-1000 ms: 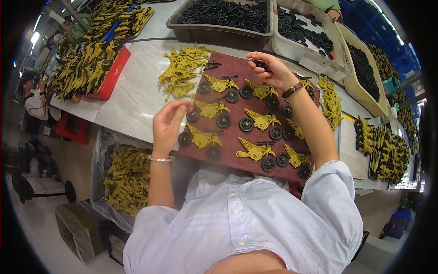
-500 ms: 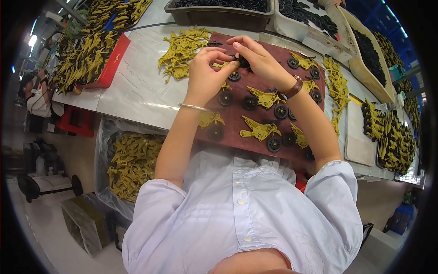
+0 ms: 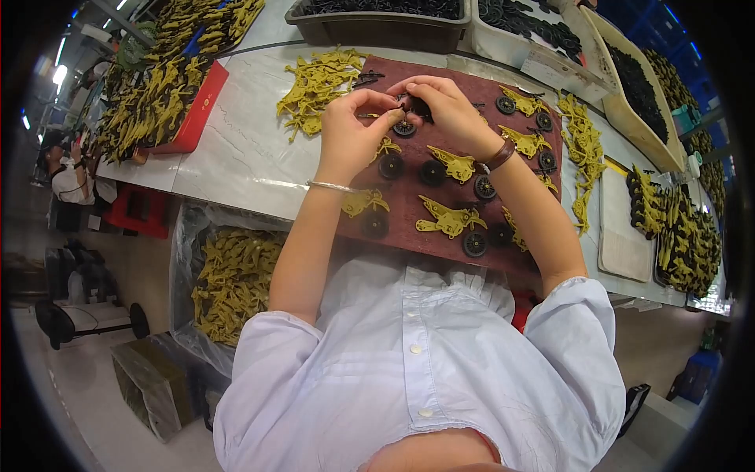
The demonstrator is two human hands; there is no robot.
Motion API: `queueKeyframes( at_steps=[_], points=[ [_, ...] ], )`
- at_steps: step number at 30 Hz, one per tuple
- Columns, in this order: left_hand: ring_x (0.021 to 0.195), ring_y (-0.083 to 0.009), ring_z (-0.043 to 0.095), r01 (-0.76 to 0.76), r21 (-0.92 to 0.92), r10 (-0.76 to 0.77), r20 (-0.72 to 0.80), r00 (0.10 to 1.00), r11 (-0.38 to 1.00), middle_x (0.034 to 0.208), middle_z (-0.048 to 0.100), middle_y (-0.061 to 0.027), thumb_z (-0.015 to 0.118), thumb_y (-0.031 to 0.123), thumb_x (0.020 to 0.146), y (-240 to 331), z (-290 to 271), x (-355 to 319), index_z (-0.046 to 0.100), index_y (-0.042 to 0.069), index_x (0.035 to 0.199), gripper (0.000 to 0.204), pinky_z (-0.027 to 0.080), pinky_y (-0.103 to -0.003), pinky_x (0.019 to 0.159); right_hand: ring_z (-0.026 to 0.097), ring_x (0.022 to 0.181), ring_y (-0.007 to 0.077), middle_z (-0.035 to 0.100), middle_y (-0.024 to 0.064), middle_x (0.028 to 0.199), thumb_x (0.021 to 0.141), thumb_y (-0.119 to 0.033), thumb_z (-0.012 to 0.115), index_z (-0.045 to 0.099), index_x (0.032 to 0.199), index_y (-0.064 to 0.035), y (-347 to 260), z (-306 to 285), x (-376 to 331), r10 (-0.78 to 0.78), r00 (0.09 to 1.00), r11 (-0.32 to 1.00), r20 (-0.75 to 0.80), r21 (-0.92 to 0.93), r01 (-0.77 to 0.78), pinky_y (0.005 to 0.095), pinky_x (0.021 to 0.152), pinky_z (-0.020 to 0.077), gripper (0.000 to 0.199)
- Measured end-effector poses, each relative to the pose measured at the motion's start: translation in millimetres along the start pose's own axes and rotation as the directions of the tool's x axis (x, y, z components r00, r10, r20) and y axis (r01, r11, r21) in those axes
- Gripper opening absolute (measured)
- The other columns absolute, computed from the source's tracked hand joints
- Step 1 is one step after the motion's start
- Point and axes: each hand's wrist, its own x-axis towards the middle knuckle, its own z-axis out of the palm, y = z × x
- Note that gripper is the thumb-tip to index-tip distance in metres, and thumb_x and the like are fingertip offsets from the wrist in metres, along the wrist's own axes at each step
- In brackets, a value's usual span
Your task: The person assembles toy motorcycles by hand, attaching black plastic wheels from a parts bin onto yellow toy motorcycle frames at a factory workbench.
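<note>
My left hand (image 3: pixel 355 130) and my right hand (image 3: pixel 452 114) meet over the far part of a dark red mat (image 3: pixel 405 224). A small black part (image 3: pixel 399 102) is pinched in the left fingertips, and the right fingertips touch it. More black pieces (image 3: pixel 421 108) sit under the curled right fingers; their exact shape is hidden. Just below the fingertips lies a black spoked wheel (image 3: pixel 404 128). Yellow flat toy-motorcycle body pieces (image 3: pixel 450 218) are spread over the mat in rows, with black wheels (image 3: pixel 474 244) beside them.
Loose yellow pieces (image 3: pixel 318 82) are heaped left of the mat, others (image 3: pixel 583 157) right. Bins of black parts (image 3: pixel 377 30) line the far edge. A red tray (image 3: pixel 200 110) holds assembled pieces, and a lined box (image 3: pixel 236 283) stands below the table. At far left is another person (image 3: pixel 71 177).
My hands have lowered slightly toward me. The right fingers have curled in closer to the left fingertips, and the small black part now shows between them.
</note>
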Motion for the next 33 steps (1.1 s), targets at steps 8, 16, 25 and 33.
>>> queueKeyframes(
  at_steps=[8, 16, 25, 33],
  points=[
    [0.073, -0.0101, 0.065, 0.028, -0.218, -0.034, -0.022, 0.999, 0.976, 0.082, 0.068, -0.0087, 0.069, 0.005, 0.081, -5, 3, 1, 0.066, -0.001, 0.097, 0.018, 0.053, -0.023, 0.067, 0.055, 0.067, 0.0055, 0.059, 0.0005, 0.083, 0.094, -0.023, 0.053, 0.064, 0.098, -0.0009, -6, -3, -1, 0.280, 0.958, 0.916, -0.070, 0.317, -0.244, 0.0150, 0.051, 0.0409, 0.025],
    [0.076, -0.0139, 0.066, -0.076, 0.071, 0.077, -0.003, 0.997, 0.995, 0.087, 0.067, -0.0070, 0.070, 0.004, 0.078, -13, 3, -1, 0.069, 0.001, 0.094, 0.016, 0.053, -0.024, 0.067, 0.055, 0.070, 0.0047, 0.062, 0.0007, 0.086, 0.092, -0.016, 0.059, 0.064, 0.098, -0.0003, 17, -3, 3, 0.226, 0.969, 0.951, -0.101, 0.239, -0.197, 0.0165, 0.059, 0.0439, 0.018],
    [0.073, -0.0198, 0.063, -0.239, 0.295, 0.285, -0.123, 0.951, 0.925, 0.081, 0.065, -0.0076, 0.069, 0.010, 0.077, -25, -13, 13, 0.066, 0.004, 0.082, 0.009, 0.049, -0.030, 0.063, 0.056, 0.066, 0.0046, 0.063, 0.0009, 0.075, 0.092, -0.017, 0.059, 0.065, 0.096, 0.0004, 11, -3, 16, -0.026, 0.987, 0.991, -0.160, -0.130, 0.005, 0.0209, 0.057, 0.0445, 0.020],
    [0.078, -0.0234, 0.064, -0.246, 0.365, 0.225, 0.099, 0.969, 0.898, 0.083, 0.066, -0.0096, 0.068, 0.013, 0.078, -43, -27, 26, 0.064, 0.003, 0.086, 0.014, 0.048, -0.033, 0.073, 0.061, 0.069, 0.0216, 0.066, 0.0105, 0.078, 0.081, -0.011, 0.067, 0.066, 0.091, -0.0007, 26, -11, 41, -0.471, 0.871, 0.625, 0.140, -0.644, 0.442, 0.0319, 0.065, 0.0490, 0.014]
  ],
)
